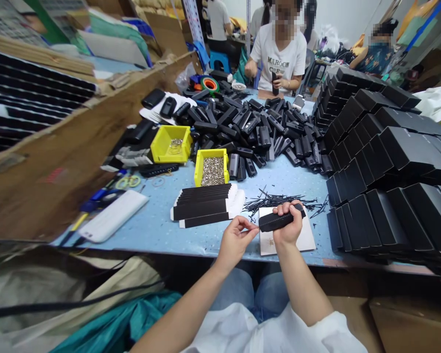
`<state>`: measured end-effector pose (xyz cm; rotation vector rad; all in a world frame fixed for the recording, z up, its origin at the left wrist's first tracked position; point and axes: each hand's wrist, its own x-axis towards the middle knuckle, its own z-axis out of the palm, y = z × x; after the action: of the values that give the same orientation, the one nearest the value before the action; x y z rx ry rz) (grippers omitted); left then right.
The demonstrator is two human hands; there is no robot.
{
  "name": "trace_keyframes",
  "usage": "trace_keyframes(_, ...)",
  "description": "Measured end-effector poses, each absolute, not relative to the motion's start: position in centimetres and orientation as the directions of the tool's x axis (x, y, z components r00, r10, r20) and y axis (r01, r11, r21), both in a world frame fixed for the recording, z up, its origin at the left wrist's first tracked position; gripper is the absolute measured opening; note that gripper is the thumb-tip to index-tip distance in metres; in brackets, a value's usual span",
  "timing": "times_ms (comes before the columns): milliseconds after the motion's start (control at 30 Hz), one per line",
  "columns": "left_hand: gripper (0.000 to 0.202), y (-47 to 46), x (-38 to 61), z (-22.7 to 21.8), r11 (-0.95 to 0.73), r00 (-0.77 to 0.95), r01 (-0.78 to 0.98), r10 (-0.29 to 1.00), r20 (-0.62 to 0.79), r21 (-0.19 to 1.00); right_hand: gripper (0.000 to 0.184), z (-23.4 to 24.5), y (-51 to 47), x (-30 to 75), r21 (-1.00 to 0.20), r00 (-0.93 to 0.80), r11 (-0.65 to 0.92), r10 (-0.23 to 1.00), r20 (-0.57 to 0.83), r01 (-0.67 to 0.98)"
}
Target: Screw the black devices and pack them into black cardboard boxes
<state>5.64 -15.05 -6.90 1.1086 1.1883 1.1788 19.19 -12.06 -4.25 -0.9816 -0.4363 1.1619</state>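
My right hand is wrapped around a black elongated case with a row of small marks along its side. The case is held nearly level above a white square board. At its left end, the thumb and fingertips of my left hand are pinched together. What they pinch is too small to make out. Just behind the board lies a heap of thin black strips. To the left of them rests a stack of flat black cartons with white edges.
A yellow bin holds small metal parts; another yellow bin stands beside it. Many black cases are piled behind. Black boxes rise in stacks at right. A white power bank-like block lies left. A person sits opposite.
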Motion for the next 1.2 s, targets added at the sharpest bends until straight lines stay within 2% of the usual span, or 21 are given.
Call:
trace_keyframes(333,0.018,-17.5,5.2,-8.7,-0.041,-0.017,0.200,0.999,0.046,0.979,0.057,-6.1,-13.2,18.5,-0.841,0.374,0.010,0.898,-0.230,-0.541)
trace_keyframes(433,0.020,-17.3,5.0,-8.6,-0.057,0.073,0.247,0.997,0.040,0.967,0.058,-5.7,-12.9,19.0,-0.826,0.372,0.001,0.893,-0.253,-0.563)
trace_keyframes(533,0.018,-17.1,4.7,-8.0,-0.191,0.193,0.384,0.973,0.124,0.903,0.060,-5.1,-12.6,19.3,-0.813,0.362,0.000,0.896,-0.259,-0.583)
trace_keyframes(667,0.019,-17.5,5.3,-7.7,-0.301,0.214,0.469,0.951,0.223,0.830,0.058,-5.2,-12.7,19.0,-0.819,0.360,0.005,0.900,-0.247,-0.574)
trace_keyframes(767,0.022,-18.0,6.2,-8.3,-0.279,0.211,0.493,0.957,0.198,0.824,0.055,-5.7,-12.8,18.9,-0.833,0.378,0.007,0.893,-0.244,-0.553)
trace_keyframes(867,0.022,-17.1,5.6,-9.1,-0.260,0.287,0.513,0.950,0.122,0.818,0.052,-6.4,-13.0,20.3,-0.882,0.381,-0.007,0.900,-0.211,-0.471)
trace_keyframes(933,0.028,-15.5,3.4,-9.6,-0.307,0.309,0.595,0.941,0.141,0.743,0.050,-7.0,-13.4,22.0,-0.950,0.419,0.052,0.904,-0.087,-0.309)
trace_keyframes(967,0.038,-14.4,1.8,-9.8,-0.321,0.285,0.671,0.944,0.167,0.669,0.050,-7.4,-13.7,22.9,-0.977,0.419,0.088,0.908,-0.001,-0.193)
trace_keyframes(1033,0.051,-12.0,-1.9,-10.1,-0.270,0.207,0.847,0.961,0.184,0.457,0.050,-8.3,-14.2,24.6,-0.994,0.285,0.095,0.953,0.105,0.048)
trace_keyframes(1067,0.057,-10.9,-3.7,-10.2,-0.227,0.189,0.908,0.972,0.139,0.352,0.050,-8.8,-14.3,25.3,-0.987,0.175,0.060,0.981,0.086,0.148)
trace_keyframes(1133,0.061,-8.9,-6.6,-9.9,-0.195,0.191,0.957,0.981,0.039,0.213,0.049,-9.4,-14.3,26.2,-0.964,0.012,-0.046,0.999,-0.045,0.262)
trace_keyframes(1200,0.060,-7.6,-8.0,-8.9,-0.169,0.180,0.972,0.982,-0.053,0.162,0.053,-9.3,-14.2,26.3,-0.946,-0.032,-0.167,0.983,-0.183,0.276)
